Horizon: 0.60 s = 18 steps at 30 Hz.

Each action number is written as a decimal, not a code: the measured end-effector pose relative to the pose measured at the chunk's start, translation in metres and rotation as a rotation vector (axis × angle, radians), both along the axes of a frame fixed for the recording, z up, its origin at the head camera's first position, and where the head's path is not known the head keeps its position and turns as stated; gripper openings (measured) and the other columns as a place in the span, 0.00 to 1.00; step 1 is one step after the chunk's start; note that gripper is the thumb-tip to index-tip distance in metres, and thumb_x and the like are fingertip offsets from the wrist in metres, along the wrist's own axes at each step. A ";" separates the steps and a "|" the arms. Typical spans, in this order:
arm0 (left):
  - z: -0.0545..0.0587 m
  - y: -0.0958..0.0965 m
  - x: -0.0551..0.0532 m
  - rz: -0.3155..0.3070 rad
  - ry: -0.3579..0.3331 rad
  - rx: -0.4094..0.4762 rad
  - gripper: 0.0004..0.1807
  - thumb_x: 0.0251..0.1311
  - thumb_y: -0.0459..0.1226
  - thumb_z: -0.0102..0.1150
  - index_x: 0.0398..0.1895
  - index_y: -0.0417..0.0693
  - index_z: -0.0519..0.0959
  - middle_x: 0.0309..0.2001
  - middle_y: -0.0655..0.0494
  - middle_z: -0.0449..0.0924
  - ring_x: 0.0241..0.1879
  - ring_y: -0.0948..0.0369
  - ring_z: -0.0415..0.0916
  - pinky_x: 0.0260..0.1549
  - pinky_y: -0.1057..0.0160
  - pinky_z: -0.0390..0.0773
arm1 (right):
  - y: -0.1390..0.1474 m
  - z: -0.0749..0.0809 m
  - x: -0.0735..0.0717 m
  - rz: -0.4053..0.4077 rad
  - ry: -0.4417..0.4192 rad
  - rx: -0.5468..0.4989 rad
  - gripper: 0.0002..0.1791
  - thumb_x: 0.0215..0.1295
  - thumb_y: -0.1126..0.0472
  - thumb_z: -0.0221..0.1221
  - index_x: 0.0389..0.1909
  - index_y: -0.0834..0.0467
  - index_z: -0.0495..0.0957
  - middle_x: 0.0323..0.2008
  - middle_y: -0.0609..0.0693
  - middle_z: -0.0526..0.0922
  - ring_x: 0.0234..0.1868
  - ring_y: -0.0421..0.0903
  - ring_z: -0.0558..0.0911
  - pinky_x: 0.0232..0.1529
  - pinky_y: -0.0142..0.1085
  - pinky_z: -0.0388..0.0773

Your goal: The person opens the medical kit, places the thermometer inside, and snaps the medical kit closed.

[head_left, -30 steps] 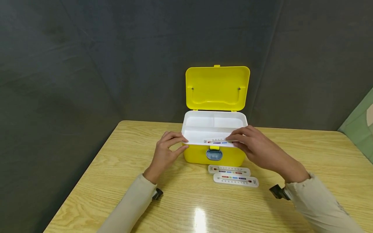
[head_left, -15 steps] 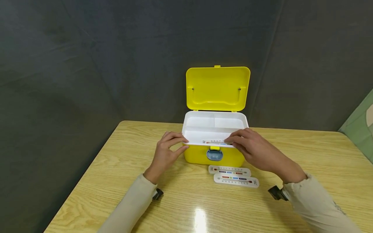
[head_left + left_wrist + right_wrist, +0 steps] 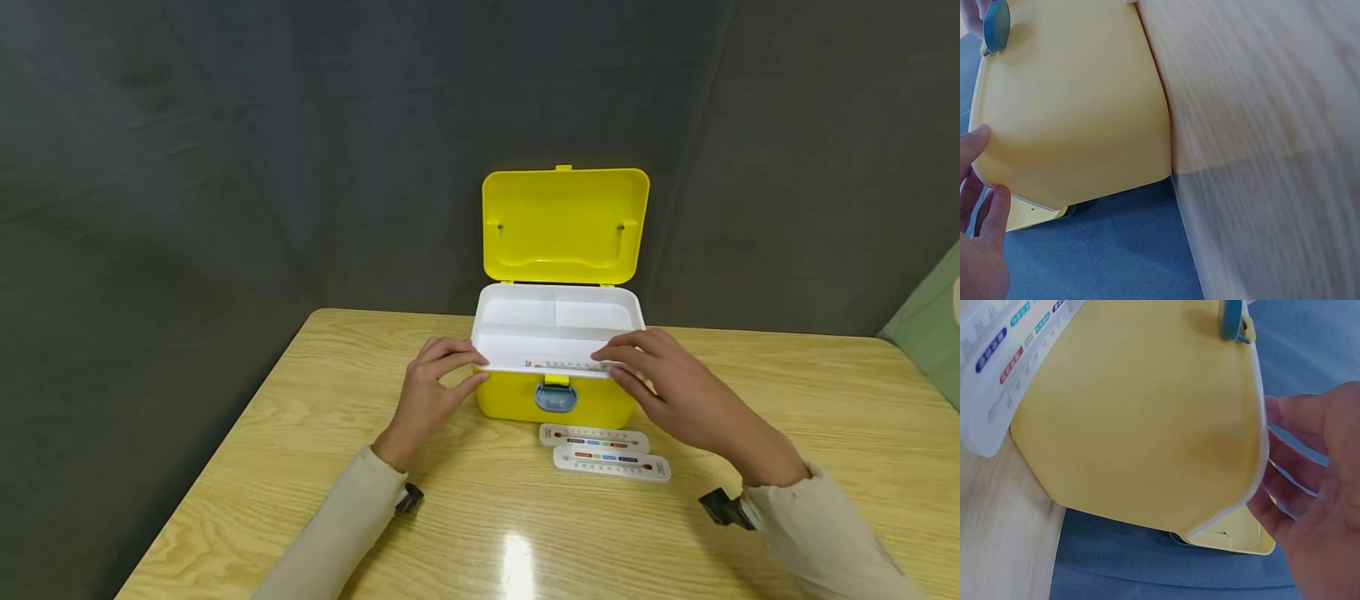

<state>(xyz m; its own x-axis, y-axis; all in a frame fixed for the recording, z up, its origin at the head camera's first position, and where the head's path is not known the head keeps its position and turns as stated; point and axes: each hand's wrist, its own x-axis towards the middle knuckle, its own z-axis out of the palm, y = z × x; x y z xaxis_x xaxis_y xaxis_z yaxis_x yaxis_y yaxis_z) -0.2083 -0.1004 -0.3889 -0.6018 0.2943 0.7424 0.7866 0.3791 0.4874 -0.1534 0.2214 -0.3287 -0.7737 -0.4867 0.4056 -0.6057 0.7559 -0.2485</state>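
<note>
A yellow storage box (image 3: 517, 400) with a white divided tray (image 3: 510, 346) stands with its lid (image 3: 566, 225) raised. My left hand (image 3: 431, 396) pinches the box's front left corner at the rim, thumb in front and fingers at the side. Inside the tray's front compartment a white thermometer (image 3: 562, 364) lies along the front wall, its right end behind my right hand (image 3: 678, 396). That hand hovers at the front right rim, fingers reaching over the tray and thumb apart from them. In the right wrist view its fingers (image 3: 1291, 469) pass behind the rim.
Two more white thermometers lie on the wooden table (image 3: 315, 467) before the box, the rear one (image 3: 592, 437) close to its front and the nearer one (image 3: 611, 463) overlapping it. A blue-grey latch (image 3: 556, 398) hangs on the box front. Dark cloth (image 3: 375, 150) rises behind the table.
My right hand has let go of the thermometer, which now lies lower in the tray's front compartment. The right thumb and fingers have spread slightly. My left hand stays at the corner.
</note>
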 end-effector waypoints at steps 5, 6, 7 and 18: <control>0.001 0.002 0.001 -0.007 -0.001 0.006 0.08 0.51 0.31 0.74 0.36 0.46 0.88 0.43 0.53 0.83 0.49 0.55 0.77 0.53 0.60 0.78 | 0.005 -0.002 0.016 -0.004 0.120 -0.050 0.20 0.60 0.66 0.68 0.53 0.50 0.82 0.52 0.47 0.80 0.55 0.48 0.76 0.55 0.44 0.75; 0.001 0.002 0.001 -0.005 0.000 0.007 0.08 0.51 0.31 0.74 0.36 0.46 0.88 0.42 0.53 0.83 0.48 0.55 0.77 0.53 0.60 0.77 | 0.006 -0.003 0.019 0.006 0.149 -0.051 0.18 0.61 0.64 0.68 0.52 0.49 0.82 0.51 0.46 0.80 0.54 0.46 0.76 0.55 0.40 0.74; 0.001 0.002 0.001 -0.002 0.003 0.006 0.08 0.51 0.31 0.74 0.36 0.46 0.88 0.42 0.53 0.83 0.48 0.55 0.77 0.53 0.60 0.77 | 0.007 -0.004 0.021 0.021 0.178 -0.047 0.16 0.64 0.61 0.66 0.52 0.49 0.82 0.51 0.46 0.81 0.52 0.45 0.77 0.54 0.37 0.73; 0.003 0.000 0.002 0.009 -0.010 -0.014 0.07 0.52 0.32 0.73 0.36 0.45 0.88 0.42 0.53 0.83 0.48 0.56 0.77 0.53 0.60 0.78 | 0.014 -0.033 0.031 0.071 0.000 0.192 0.15 0.52 0.55 0.74 0.42 0.44 0.83 0.42 0.37 0.84 0.39 0.38 0.82 0.38 0.37 0.83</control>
